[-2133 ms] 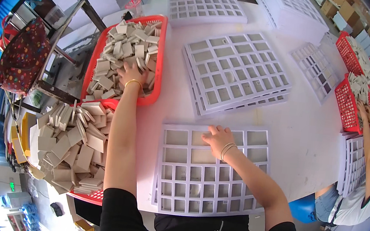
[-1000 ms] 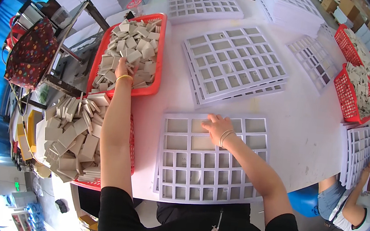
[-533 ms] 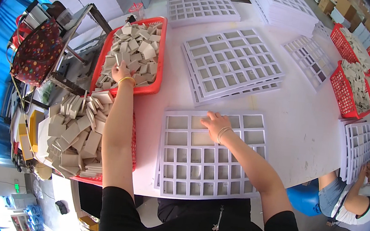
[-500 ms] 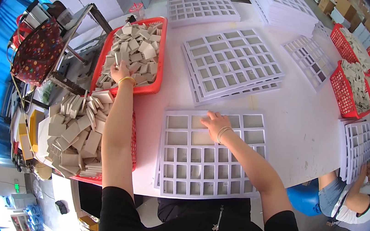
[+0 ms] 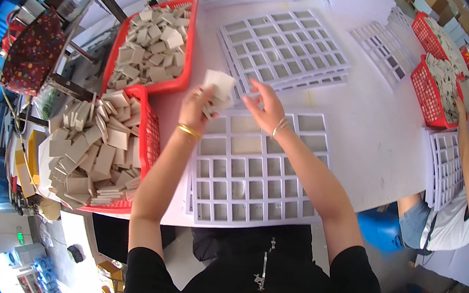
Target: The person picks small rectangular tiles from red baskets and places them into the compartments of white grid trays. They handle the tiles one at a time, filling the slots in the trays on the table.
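- While the left hand (image 5: pixel 198 102) is closed around a small stack of pale square cards (image 5: pixel 218 86), it holds them above the far edge of the white grid tray (image 5: pixel 258 170) on the bench (image 5: pixel 366 122).
- Right hand (image 5: pixel 266 105) hovers just beside the stack, fingers spread and apart, gripping nothing, its fingertips near the top card.
- Directly under both hands, the tray's far row looks partly filled: two or three cells seem to hold a pale card, though glare makes the count uncertain.
- Most of the remaining cells, including all the nearer rows, show bare and open, so by my judgement the filling is only begun and nearly the whole tray is left.
- Left of the tray, two red baskets hold the supply: the far basket (image 5: pixel 184 52) and the near basket (image 5: pixel 151 136), both heaped with loose cards.
- Beyond the hands lies a stack of empty grid trays (image 5: pixel 287 47), untouched.
- At the right edge another person (image 5: pixel 463 192) works at a separate tray beside a third red basket (image 5: pixel 428 94).
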{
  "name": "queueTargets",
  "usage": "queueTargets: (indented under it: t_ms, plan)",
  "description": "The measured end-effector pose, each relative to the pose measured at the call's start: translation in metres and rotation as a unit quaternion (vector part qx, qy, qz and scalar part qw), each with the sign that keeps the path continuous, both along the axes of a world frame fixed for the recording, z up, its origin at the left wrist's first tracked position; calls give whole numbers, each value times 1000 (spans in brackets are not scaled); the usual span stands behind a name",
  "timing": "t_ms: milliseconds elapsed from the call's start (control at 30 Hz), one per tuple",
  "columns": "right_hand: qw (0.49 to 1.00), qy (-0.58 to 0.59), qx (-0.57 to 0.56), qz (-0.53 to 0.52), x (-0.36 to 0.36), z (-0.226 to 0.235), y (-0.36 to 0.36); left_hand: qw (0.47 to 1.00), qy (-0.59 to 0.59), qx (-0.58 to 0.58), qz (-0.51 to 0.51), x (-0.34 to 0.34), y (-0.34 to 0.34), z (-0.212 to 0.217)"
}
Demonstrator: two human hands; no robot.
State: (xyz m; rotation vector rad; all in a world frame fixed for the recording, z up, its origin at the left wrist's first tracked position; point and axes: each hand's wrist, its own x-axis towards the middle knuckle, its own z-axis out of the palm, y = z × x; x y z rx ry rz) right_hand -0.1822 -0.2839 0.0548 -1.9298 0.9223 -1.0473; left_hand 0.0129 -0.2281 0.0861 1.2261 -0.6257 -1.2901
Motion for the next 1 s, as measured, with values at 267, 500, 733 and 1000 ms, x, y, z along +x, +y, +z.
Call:
queueTargets:
  t_ms: [267, 500, 733, 1000]
  plan:
    - [994, -24, 48, 99, -11, 13, 47, 991, 116, 64, -13, -43, 76, -51]
    - [954, -66, 266, 120, -7, 4, 82, 970, 239, 36, 26, -60, 115, -58]
    - [913, -70, 354, 190, -15, -5, 100, 922, 366, 73, 100, -65, 147, -70]
    - [870, -175, 434, 156, -14, -8, 104, 900, 369, 63, 222, -62, 155, -67]
